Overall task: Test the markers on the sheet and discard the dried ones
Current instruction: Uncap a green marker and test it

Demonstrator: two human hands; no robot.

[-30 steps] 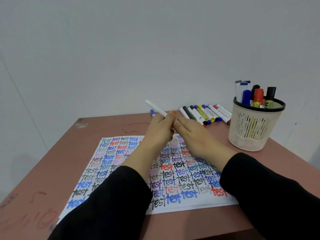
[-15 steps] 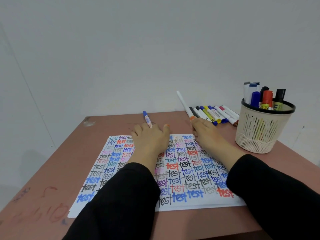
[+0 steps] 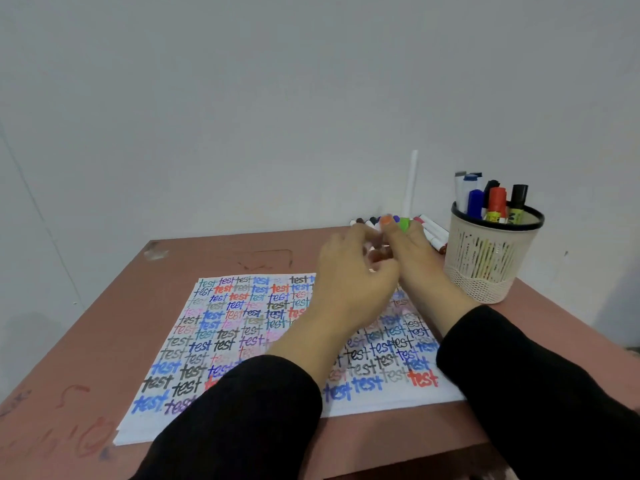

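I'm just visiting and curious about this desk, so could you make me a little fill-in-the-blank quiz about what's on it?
1. The word written again and again on the paper sheet is ____.
2. The mesh pen holder stands on the ____ side of the sheet.
3. The right hand holds a thin white marker that points ____.
4. The sleeves on both arms are ____ in colour.

Missing words: test; right; up; black
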